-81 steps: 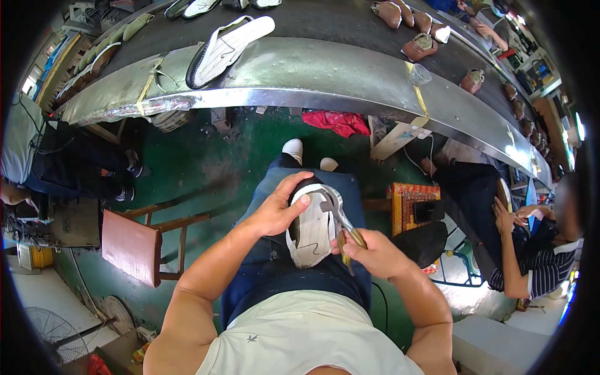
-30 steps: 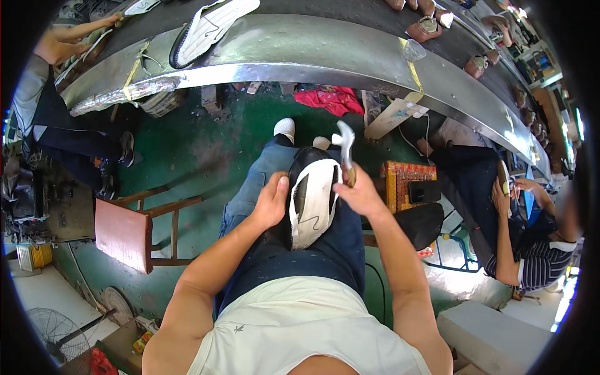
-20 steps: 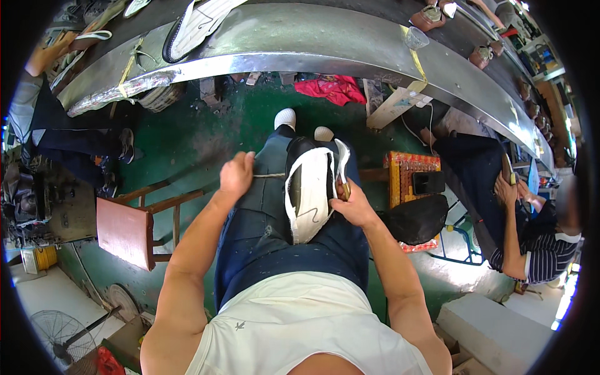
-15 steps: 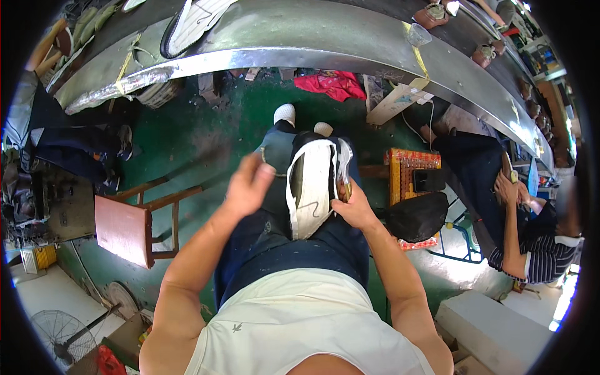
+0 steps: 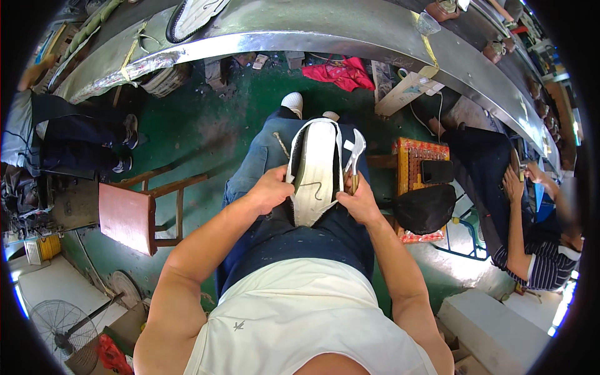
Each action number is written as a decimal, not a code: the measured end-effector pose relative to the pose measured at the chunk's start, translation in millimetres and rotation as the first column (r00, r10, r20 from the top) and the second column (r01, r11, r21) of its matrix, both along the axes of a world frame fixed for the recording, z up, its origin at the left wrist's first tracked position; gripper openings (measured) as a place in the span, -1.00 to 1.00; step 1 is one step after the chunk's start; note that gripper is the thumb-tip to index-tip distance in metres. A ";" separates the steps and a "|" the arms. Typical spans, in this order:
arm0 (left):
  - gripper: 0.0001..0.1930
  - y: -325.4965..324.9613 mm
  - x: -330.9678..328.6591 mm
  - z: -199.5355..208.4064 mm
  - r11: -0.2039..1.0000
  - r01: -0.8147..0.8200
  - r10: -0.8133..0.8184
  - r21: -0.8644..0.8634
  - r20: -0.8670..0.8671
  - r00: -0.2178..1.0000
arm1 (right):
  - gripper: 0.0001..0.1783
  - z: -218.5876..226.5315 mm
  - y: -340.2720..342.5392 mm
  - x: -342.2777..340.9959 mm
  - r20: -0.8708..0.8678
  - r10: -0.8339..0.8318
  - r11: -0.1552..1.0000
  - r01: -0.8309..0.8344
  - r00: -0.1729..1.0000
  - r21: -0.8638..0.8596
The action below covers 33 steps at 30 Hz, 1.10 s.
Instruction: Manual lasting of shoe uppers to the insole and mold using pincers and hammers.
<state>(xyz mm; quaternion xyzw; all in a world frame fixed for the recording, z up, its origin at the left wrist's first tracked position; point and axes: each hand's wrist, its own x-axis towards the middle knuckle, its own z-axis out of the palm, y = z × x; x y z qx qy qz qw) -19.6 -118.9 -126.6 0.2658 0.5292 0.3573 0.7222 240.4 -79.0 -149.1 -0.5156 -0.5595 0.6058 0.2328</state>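
A shoe upper on a last lies sole side up between my thighs, with a white insole (image 5: 317, 159) facing me and a dark curved line across it. Its pale rim stands up around the insole. My left hand (image 5: 273, 189) is closed, pinching the rim on the left near the lower end. On the opposite side my right hand (image 5: 357, 201) pinches the rim too. A metal tool (image 5: 357, 152) with a curved head, perhaps pincers or a hammer, sticks up out of that hand by its tan handle. A tan twisted strand (image 5: 280, 143) lies by my left thigh.
A metal-edged bench (image 5: 300, 40) curves across ahead, with another shoe (image 5: 195, 19) on it. A stool (image 5: 128, 215) stands left. At right, an orange seat (image 5: 406, 156) carries a phone (image 5: 437, 171) and a black bag (image 5: 425, 209). A co-worker (image 5: 531, 250) sits beyond.
My left hand has come in from the left and now pinches the shoe's rim. The rim is pulled outward, and the tool in my right hand has tilted further from the shoe.
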 end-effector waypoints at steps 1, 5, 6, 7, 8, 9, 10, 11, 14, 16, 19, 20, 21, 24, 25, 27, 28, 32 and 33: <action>-0.57 1.5 2.4 5.7 1.000 0.004 -0.004 0.002 -0.003 1.000 | -0.53 -3.4 -1.0 1.8 -0.008 -0.007 1.000 0.007 1.000 -0.008; -0.53 7.0 18.8 11.5 0.995 -0.096 0.097 -0.027 0.084 0.992 | -0.48 12.2 -4.3 -0.9 -0.017 0.043 0.997 -0.042 0.999 0.067; -0.53 7.0 20.1 4.0 0.995 -0.091 0.095 -0.035 0.110 0.989 | -0.47 19.7 -4.1 -2.4 0.063 0.059 0.992 -0.066 0.996 0.111; -0.51 8.3 19.9 4.3 0.999 -0.048 0.048 -0.008 0.083 0.995 | -0.48 21.9 -2.5 4.4 0.088 0.081 0.983 -0.094 0.993 0.159; -0.51 4.9 21.8 4.8 0.995 -0.077 0.076 0.061 0.012 0.997 | -0.49 34.9 4.4 1.7 0.111 0.110 0.969 -0.131 0.988 0.209; -0.50 2.4 20.8 6.0 0.991 -0.082 0.086 0.102 -0.038 0.996 | -0.51 51.9 12.4 3.9 0.009 0.096 0.995 -0.096 0.995 0.025; -0.48 0.9 20.7 9.6 0.987 -0.077 0.090 0.142 -0.086 0.992 | -0.54 58.2 23.5 6.3 -0.031 0.049 0.986 -0.043 0.998 0.159; -0.44 -2.5 18.8 10.3 0.979 -0.086 0.105 0.184 -0.098 0.990 | -0.53 75.6 43.0 6.6 0.047 0.006 0.971 -0.017 0.999 0.237; -0.34 -7.3 13.2 23.7 0.932 -0.047 0.136 0.361 -0.226 0.965 | -0.49 148.8 125.4 5.3 0.398 -0.230 0.798 -0.062 0.888 0.600; -0.23 -8.4 5.3 27.8 0.924 -0.059 0.145 0.379 -0.202 0.969 | -0.44 196.6 178.0 -1.9 0.501 -0.248 0.734 -0.176 0.829 0.656; -0.03 -1.2 -1.7 49.6 0.744 -0.022 0.247 0.668 -0.244 0.938 | -0.38 214.4 214.7 -0.2 0.291 -0.457 0.161 -0.243 0.841 0.956; 0.01 -2.0 -11.6 54.4 0.710 0.065 0.268 0.701 -0.355 0.896 | -0.38 214.7 207.2 -8.4 0.286 -0.449 0.153 -0.243 0.847 0.958; 0.03 -2.0 -20.9 59.6 0.648 0.182 0.320 0.739 -0.481 0.816 | -0.36 209.7 188.8 -17.3 0.234 -0.317 0.424 -0.084 0.919 0.902; 0.11 1.0 -38.9 65.9 0.498 0.431 0.425 0.752 -0.645 0.635 | -0.35 175.5 118.1 -40.5 -0.096 -0.125 0.992 0.127 0.988 0.010; 0.17 7.8 -38.9 74.6 0.394 0.494 0.467 0.775 -0.632 0.619 | -0.30 133.4 108.1 -38.0 -0.175 -0.093 0.932 0.024 0.980 -0.362; 0.21 25.1 -36.5 88.8 0.247 0.575 0.509 0.780 -0.610 0.608 | -0.27 85.9 78.0 -49.1 -0.604 -0.095 0.767 -0.329 0.791 -0.551; 0.22 28.0 -39.4 94.4 0.200 0.628 0.501 0.752 -0.629 0.594 | -0.31 97.4 72.5 -50.2 -0.730 -0.321 0.561 -0.500 0.603 -0.660; 0.20 27.2 -34.4 121.5 0.323 0.894 0.210 0.310 -0.945 0.252 | -0.28 90.5 67.4 -56.5 -0.756 -0.174 0.818 -0.335 0.631 -0.468; 0.18 28.1 -34.8 114.0 0.328 0.816 0.037 0.476 -0.870 0.492 | -0.24 91.2 61.7 -56.6 -0.666 -0.180 0.903 -0.147 0.724 -0.405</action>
